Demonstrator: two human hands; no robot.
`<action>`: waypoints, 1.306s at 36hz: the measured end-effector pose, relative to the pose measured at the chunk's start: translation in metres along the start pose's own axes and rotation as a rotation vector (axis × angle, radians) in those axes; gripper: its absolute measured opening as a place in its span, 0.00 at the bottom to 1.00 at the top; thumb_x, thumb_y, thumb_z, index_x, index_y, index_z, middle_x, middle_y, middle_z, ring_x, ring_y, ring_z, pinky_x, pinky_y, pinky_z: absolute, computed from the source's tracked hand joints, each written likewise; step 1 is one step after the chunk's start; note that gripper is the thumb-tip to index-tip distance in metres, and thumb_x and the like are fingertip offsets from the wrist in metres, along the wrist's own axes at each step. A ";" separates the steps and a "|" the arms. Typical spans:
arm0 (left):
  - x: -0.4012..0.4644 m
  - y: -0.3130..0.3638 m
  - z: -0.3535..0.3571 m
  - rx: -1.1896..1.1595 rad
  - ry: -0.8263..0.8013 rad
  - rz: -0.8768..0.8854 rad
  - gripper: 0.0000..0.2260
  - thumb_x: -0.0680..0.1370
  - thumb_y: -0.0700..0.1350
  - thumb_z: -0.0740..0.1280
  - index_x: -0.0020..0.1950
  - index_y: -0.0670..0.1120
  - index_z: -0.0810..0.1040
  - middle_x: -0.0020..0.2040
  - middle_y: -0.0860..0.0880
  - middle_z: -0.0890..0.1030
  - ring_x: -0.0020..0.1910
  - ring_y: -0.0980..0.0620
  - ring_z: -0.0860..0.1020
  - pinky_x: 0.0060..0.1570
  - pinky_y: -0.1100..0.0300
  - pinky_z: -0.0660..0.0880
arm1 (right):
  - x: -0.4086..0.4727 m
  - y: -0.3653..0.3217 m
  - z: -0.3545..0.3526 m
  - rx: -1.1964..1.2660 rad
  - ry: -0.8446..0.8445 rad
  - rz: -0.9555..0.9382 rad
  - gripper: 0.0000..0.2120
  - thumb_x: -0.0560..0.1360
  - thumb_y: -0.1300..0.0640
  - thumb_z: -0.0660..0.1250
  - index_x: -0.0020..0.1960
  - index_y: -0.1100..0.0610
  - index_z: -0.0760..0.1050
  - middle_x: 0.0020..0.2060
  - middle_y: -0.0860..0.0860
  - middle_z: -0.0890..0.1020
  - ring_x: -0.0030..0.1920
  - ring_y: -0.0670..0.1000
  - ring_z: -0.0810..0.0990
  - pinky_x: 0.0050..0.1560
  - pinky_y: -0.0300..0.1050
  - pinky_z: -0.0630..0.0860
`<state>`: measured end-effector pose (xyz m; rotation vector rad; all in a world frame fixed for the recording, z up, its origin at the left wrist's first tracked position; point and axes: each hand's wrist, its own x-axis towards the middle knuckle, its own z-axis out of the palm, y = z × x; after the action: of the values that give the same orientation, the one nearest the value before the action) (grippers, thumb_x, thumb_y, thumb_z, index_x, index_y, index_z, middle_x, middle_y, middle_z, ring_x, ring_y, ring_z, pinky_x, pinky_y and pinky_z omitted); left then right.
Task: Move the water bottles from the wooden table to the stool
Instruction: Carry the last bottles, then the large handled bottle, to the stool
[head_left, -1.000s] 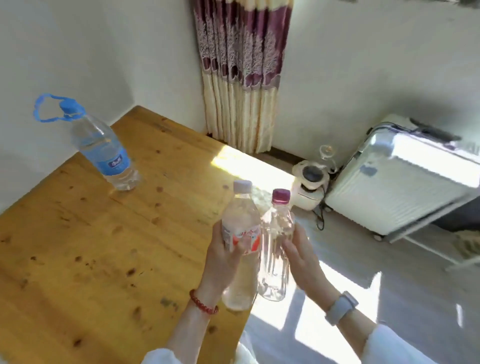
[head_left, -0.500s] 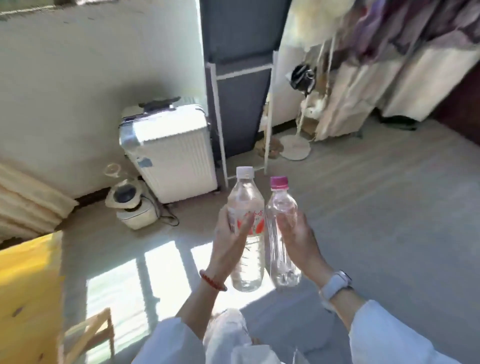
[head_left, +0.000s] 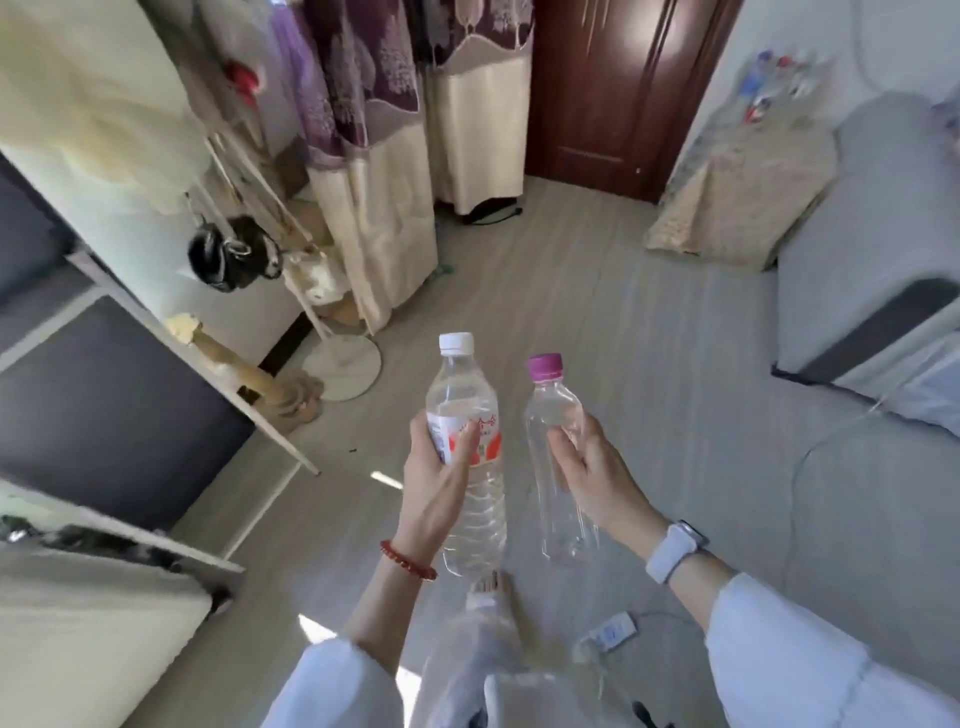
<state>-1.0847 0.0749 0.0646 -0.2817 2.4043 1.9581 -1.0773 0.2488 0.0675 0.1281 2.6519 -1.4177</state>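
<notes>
The person carries two clear plastic bottles upright in the air above a grey wood-grain floor (head_left: 649, 332), one in each hand and slightly apart from each other. The left hand (head_left: 436, 483) has its grip wrapped around the middle of the white-capped bottle (head_left: 467, 457), thumb pressed across a paper label printed in red and white; this bottle is rounded at the shoulder, ribbed lower down, and filled with clear water nearly to the neck. A string of small red beads (head_left: 408, 560) circles the left wrist. The right hand (head_left: 592, 467) has its grip closed on the magenta-capped bottle (head_left: 558, 457), fingers curled around its back and thumb on the front; this one is slimmer, smooth-walled, squarish at the shoulder, and whether it holds water cannot be told. A pale rubbery watch (head_left: 672, 551) sits on the right wrist, and both forearms end in loose white fabric sleeves. Beyond the bottles, cream and purple patterned curtains (head_left: 374, 156) hang in soft folds, beside a dark glossy wooden door (head_left: 602, 88). A grey cushioned sofa (head_left: 857, 218) fills the right side. Neither desk nor stool is visible.
</notes>
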 end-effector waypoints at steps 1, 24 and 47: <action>0.021 0.007 0.009 0.005 -0.024 0.004 0.17 0.71 0.58 0.63 0.54 0.50 0.68 0.47 0.55 0.76 0.46 0.59 0.77 0.42 0.66 0.73 | 0.017 -0.002 -0.010 -0.009 0.007 0.016 0.17 0.76 0.42 0.54 0.62 0.47 0.62 0.49 0.48 0.79 0.49 0.53 0.79 0.54 0.52 0.74; 0.440 0.147 0.397 0.130 -0.567 0.116 0.31 0.70 0.63 0.65 0.65 0.47 0.65 0.53 0.55 0.79 0.48 0.65 0.78 0.51 0.64 0.75 | 0.401 0.127 -0.314 0.036 0.455 0.265 0.23 0.76 0.44 0.55 0.67 0.50 0.54 0.41 0.45 0.78 0.37 0.49 0.77 0.39 0.44 0.71; 0.856 0.255 0.731 0.123 -0.502 0.049 0.20 0.76 0.52 0.64 0.65 0.50 0.65 0.53 0.52 0.79 0.49 0.55 0.79 0.51 0.58 0.75 | 0.853 0.227 -0.596 0.096 0.429 0.319 0.24 0.77 0.47 0.57 0.70 0.53 0.56 0.51 0.44 0.74 0.53 0.49 0.76 0.51 0.41 0.68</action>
<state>-2.0340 0.7316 0.0435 0.2479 2.1947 1.6352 -1.9338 0.8817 0.0757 0.9158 2.7019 -1.5431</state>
